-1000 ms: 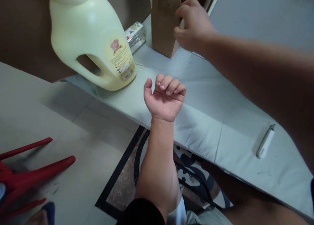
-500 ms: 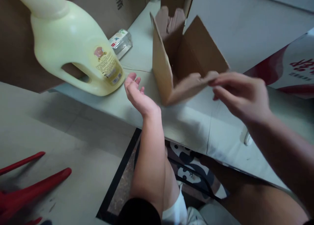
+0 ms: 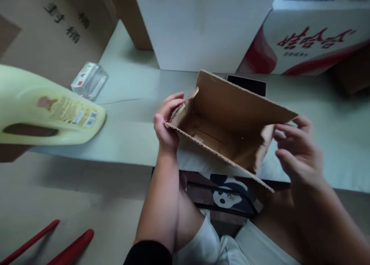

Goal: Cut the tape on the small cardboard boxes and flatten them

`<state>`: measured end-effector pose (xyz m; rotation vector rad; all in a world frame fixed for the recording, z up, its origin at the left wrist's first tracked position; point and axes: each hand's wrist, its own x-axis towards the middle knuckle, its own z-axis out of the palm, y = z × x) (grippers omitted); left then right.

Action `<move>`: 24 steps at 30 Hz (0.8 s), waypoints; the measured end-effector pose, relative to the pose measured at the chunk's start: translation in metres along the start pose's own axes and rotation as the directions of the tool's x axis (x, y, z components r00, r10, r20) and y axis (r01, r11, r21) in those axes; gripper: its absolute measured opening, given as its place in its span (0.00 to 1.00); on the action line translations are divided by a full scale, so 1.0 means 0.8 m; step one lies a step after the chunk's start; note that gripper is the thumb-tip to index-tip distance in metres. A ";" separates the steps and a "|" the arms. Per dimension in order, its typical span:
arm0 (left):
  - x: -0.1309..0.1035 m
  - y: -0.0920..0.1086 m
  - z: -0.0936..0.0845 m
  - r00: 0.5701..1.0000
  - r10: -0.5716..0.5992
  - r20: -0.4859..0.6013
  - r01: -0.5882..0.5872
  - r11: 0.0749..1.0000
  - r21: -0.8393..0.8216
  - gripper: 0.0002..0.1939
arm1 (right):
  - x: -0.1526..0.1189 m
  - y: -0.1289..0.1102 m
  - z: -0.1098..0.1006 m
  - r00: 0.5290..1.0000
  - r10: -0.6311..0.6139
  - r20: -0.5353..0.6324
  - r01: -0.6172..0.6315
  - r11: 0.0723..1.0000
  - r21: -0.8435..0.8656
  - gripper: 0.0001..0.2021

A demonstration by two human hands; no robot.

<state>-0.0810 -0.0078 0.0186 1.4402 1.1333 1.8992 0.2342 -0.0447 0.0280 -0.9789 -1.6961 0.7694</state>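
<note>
An open-topped cardboard box (image 3: 231, 103) is tilted near the front edge of the table, its inside facing up towards me. My left hand (image 3: 169, 120) grips its left end, thumb outside and fingers round the raised flap. At the right end, my right hand (image 3: 300, 145) has its fingertips against the far corner, with the thumb apart from the cardboard. The inside of the box shows brown walls and creases at the bottom. A dark flat device (image 3: 247, 85) lies behind the box, partly hidden by it.
A large pale yellow jug (image 3: 66, 130) and a clear plastic container (image 3: 91, 82) are at the left of the table (image 3: 130, 141). A white box (image 3: 202, 30), a red-and-white carton (image 3: 312, 41) and a big carton (image 3: 86, 45) stand behind. Red legs (image 3: 72, 247) show at lower left.
The box has turned so its opening faces me. My left hand has moved from free air onto its left end. The view has shifted right, showing the dark device and more of the red-and-white carton.
</note>
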 end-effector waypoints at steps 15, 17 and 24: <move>-0.001 -0.026 0.034 0.990 0.112 0.084 -0.127 0.971 0.203 0.21 | -0.019 0.012 0.014 0.998 -0.022 -0.067 0.028 0.996 0.087 0.21; 0.003 -0.025 0.029 0.982 0.108 0.156 -0.143 0.960 0.240 0.20 | -0.020 0.014 0.008 0.999 -0.040 -0.031 0.043 0.995 0.091 0.14; 0.004 -0.013 0.037 0.990 0.028 0.139 -0.055 0.980 0.193 0.13 | -0.019 -0.011 -0.004 0.990 0.024 -0.141 -0.039 0.994 -0.105 0.21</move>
